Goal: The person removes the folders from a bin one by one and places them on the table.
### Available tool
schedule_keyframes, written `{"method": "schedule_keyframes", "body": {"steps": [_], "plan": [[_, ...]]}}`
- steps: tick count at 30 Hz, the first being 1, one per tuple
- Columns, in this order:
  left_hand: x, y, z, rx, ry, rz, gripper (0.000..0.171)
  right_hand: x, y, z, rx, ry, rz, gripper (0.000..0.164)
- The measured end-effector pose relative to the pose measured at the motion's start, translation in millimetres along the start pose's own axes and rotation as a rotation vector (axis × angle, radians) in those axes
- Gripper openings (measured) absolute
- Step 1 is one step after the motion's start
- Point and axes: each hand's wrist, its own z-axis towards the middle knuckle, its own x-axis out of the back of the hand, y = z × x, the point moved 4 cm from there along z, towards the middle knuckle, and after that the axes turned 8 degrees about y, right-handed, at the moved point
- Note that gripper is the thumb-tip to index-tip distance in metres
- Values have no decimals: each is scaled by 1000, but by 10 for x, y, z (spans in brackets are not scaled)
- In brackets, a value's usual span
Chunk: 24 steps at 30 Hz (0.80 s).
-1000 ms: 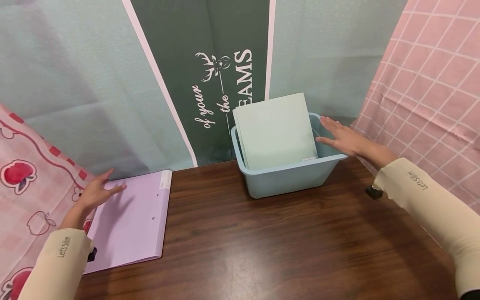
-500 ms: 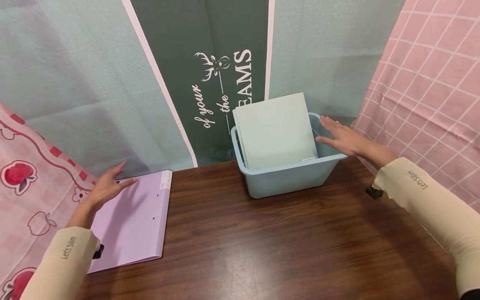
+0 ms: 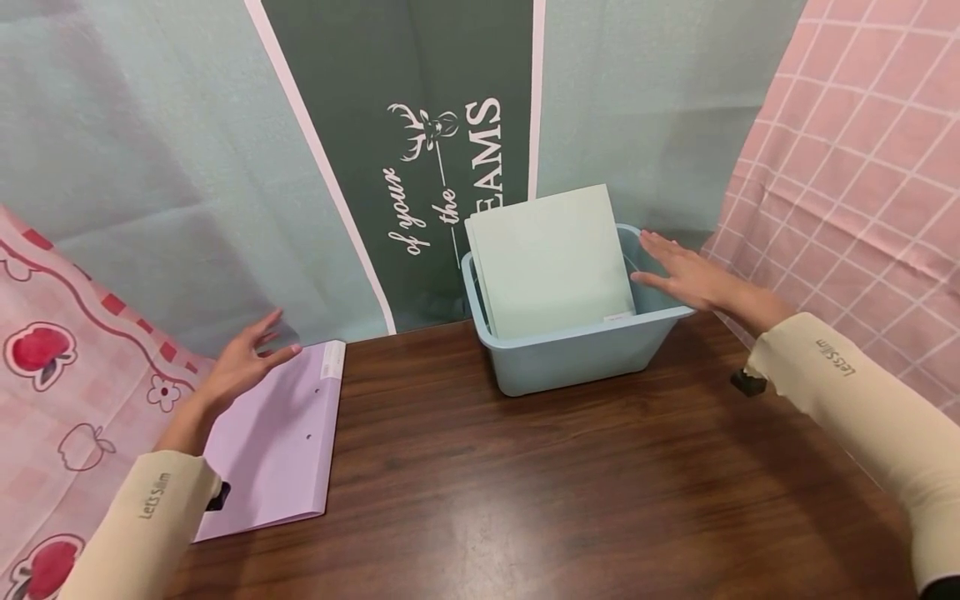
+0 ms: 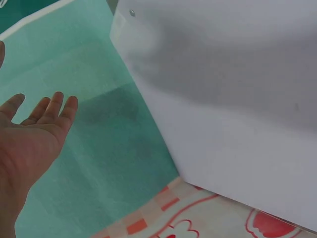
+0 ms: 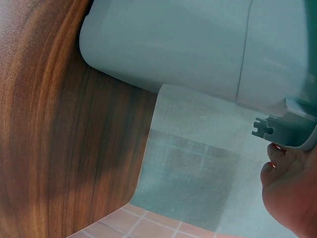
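My left hand (image 3: 242, 367) hovers over the upper left part of a light purple folder (image 3: 277, 442) lying on the table, fingers spread and nothing held. In the left wrist view, the palm (image 4: 29, 148) is turned up and apart from the folder (image 4: 223, 129). A light blue plastic bin (image 3: 581, 360) stands at the back of the table. Pale green folders (image 3: 551, 262) lean upright inside it. At the bin's right end rests my right hand (image 3: 686, 275), with straight fingers along the rim and the thumb over the inside. The right wrist view shows that hand (image 5: 290, 193) beside the rim, thumb hidden.
Dark brown wood table (image 3: 465, 467) runs between the folder and the bin. A grey-green cloth (image 3: 172, 150) with a dark printed panel hangs behind. Pink cloths close in the left (image 3: 97, 375) and the right (image 3: 847, 167).
My left hand has moved to the right and slightly up over the purple folder. My right hand, the bin and the folders have stayed in place.
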Motion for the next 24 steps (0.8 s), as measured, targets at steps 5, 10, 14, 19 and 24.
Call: {"method": "schedule_keyframes", "body": {"steps": [5,10,14,19,24], "plan": [[-40,135,18,-13,-16,-44,91,-4,-16,20,0,2,6,92],[-102,323,49,-64,-30,-84,87,-8,-21,35,4,1,11,91],[-168,476,91,-109,-30,-128,85,-12,-17,47,11,10,11,91],[-285,625,194,-140,-59,-189,84,-8,8,19,3,19,12,91],[-348,742,263,-137,-68,-214,84,-2,-15,17,1,17,17,91]]}}
